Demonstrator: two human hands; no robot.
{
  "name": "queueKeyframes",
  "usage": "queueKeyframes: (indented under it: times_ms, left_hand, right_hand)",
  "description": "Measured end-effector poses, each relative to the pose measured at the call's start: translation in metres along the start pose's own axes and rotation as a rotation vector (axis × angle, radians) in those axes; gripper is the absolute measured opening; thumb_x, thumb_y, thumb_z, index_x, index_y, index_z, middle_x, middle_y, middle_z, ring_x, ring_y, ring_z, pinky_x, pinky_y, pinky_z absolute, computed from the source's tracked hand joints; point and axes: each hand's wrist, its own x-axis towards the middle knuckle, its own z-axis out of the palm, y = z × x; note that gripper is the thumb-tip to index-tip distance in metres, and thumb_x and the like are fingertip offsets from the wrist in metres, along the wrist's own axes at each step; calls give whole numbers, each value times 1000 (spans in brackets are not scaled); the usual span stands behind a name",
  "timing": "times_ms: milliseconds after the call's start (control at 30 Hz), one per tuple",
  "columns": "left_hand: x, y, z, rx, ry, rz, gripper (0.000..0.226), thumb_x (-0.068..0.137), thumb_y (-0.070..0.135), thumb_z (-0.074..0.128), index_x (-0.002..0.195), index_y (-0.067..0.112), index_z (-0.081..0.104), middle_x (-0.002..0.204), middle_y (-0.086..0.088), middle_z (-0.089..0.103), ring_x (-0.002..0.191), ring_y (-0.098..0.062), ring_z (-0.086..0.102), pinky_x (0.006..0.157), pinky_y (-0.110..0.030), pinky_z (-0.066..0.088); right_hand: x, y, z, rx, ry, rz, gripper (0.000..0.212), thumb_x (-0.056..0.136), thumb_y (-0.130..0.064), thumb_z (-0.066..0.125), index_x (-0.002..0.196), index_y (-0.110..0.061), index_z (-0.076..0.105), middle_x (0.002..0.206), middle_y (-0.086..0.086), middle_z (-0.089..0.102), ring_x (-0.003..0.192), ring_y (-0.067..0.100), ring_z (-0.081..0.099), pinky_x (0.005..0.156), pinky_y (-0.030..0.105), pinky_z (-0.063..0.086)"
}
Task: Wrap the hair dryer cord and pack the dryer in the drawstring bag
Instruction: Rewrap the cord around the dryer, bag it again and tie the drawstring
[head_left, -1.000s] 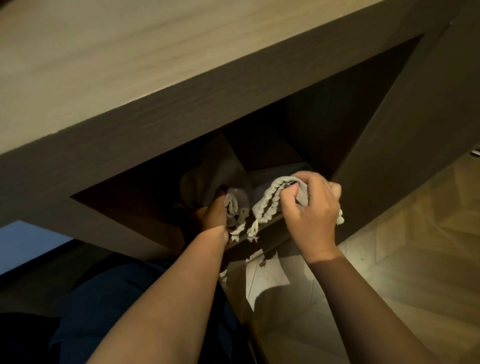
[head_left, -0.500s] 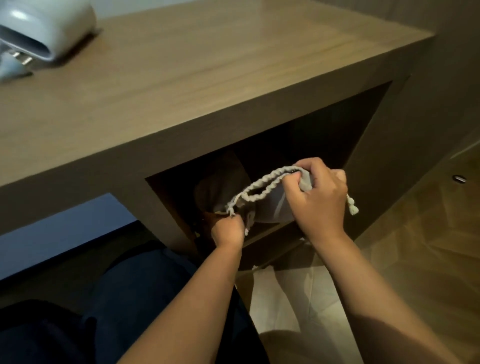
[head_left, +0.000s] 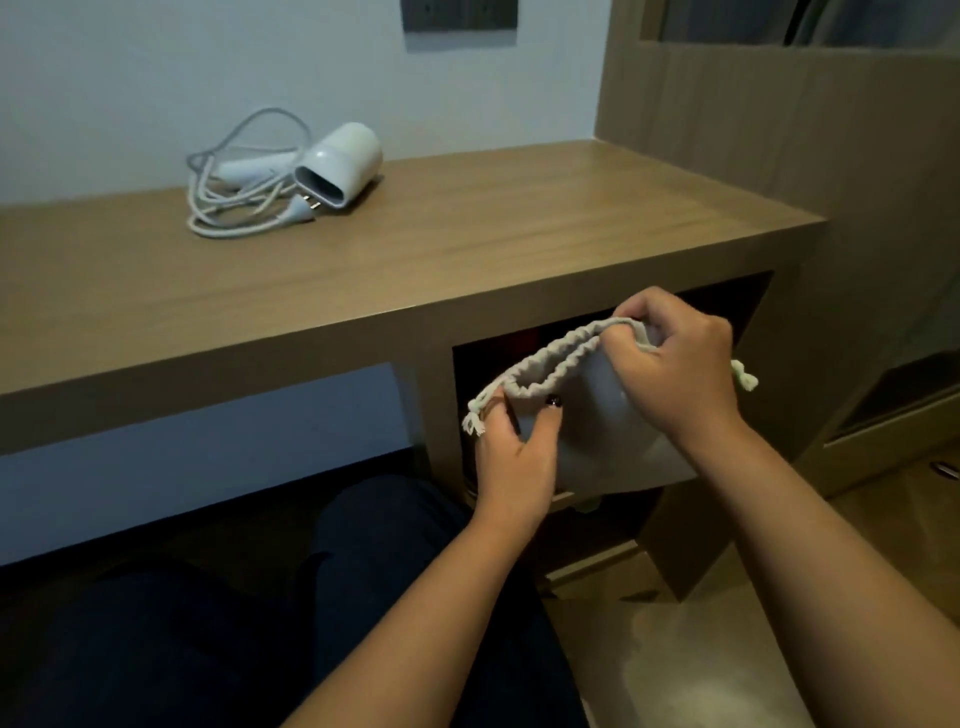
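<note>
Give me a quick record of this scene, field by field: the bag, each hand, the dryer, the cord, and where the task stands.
bag: grey drawstring bag, held in front of the desk's open cubby, mouth gathered
left hand: left hand grips the bag's left edge
right hand: right hand pinches the bag's rim
dryer: white hair dryer lying on the desk, untouched
cord: cord in loose loops beside the dryer, plug free
task state: cord not wrapped, dryer not packed

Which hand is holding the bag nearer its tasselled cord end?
The left hand, gripping the bag beside the tassel; the right hand pinches the rim.
</note>
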Motion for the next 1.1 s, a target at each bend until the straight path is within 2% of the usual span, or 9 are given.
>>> queueKeyframes:
  times_ms: [133, 233, 333, 433, 600, 767, 900, 1000, 1100]
  left_hand:
    - [-8, 46, -32, 3, 49, 209, 40, 82, 34, 65, 120, 21, 59, 122, 0, 64, 117, -13, 59, 104, -41, 46]
    - [-6, 81, -62, 21, 101, 295, 31, 78, 38, 66, 107, 27, 62, 115, -2, 68, 111, -16, 62, 100, -44, 49]
    - [0, 113, -93, 42, 127, 361, 11, 85, 27, 67, 96, 28, 63, 99, 1, 69, 95, -13, 65, 88, -36, 53]
    - [6, 143, -127, 93, 132, 391, 11, 94, 14, 62, 91, 25, 62, 84, 2, 65, 78, -8, 61, 73, -25, 51]
    - [24, 176, -193, 137, 201, 430, 11, 96, 8, 57, 92, 18, 59, 86, -7, 65, 76, -11, 60, 71, -23, 53]
    - [49, 193, -250, 216, 352, 457, 8, 94, 13, 61, 89, 19, 60, 80, -1, 64, 67, -1, 60, 67, -21, 53]
    - [76, 211, -296, 438, 448, 465, 4, 87, 24, 71, 84, 21, 70, 85, 0, 71, 82, -11, 66, 84, -33, 56]
    - [105, 229, -319, 596, 482, 476, 20, 75, 36, 73, 84, 18, 75, 86, -1, 74, 87, -15, 70, 86, -39, 56]
    - [131, 236, -325, 651, 476, 437, 14, 75, 30, 73, 86, 22, 73, 88, 3, 73, 91, -16, 70, 87, -32, 54]
  right_hand:
    - [13, -40, -2, 44, 10, -6, 18, 72, -24, 54, 70, -11, 66, 59, -5, 53, 61, 16, 50, 61, 26, 33]
    - [27, -75, 0, 73, -59, -13, 16, 69, -29, 51, 66, -18, 62, 53, -8, 47, 64, 18, 48, 62, 26, 30]
    - [45, -110, 3, 72, -141, -65, 14, 67, -33, 49, 65, -22, 57, 51, -9, 46, 65, 19, 48, 59, 28, 27]
    - [61, -144, 10, 60, -208, -137, 17, 68, -38, 48, 66, -23, 57, 57, -10, 51, 69, 18, 51, 59, 25, 32]
    - [76, -202, 39, 11, -303, -403, 36, 85, -46, 55, 73, -13, 62, 67, 0, 56, 74, 26, 54, 66, 35, 41]
    - [82, -246, 81, -56, -385, -573, 34, 87, -48, 56, 73, -17, 51, 71, -1, 49, 82, 31, 56, 64, 30, 29]
    - [90, -265, 124, 34, -563, -415, 30, 90, -35, 56, 67, -20, 43, 70, -5, 47, 82, 25, 51, 64, 30, 28]
    - [97, -279, 155, 188, -692, -233, 30, 91, -26, 55, 63, -19, 45, 64, -6, 46, 70, 19, 49, 57, 32, 30]
    - [101, -284, 187, 346, -687, -3, 28, 90, -22, 56, 63, -18, 52, 61, -5, 51, 59, 11, 47, 52, 25, 33]
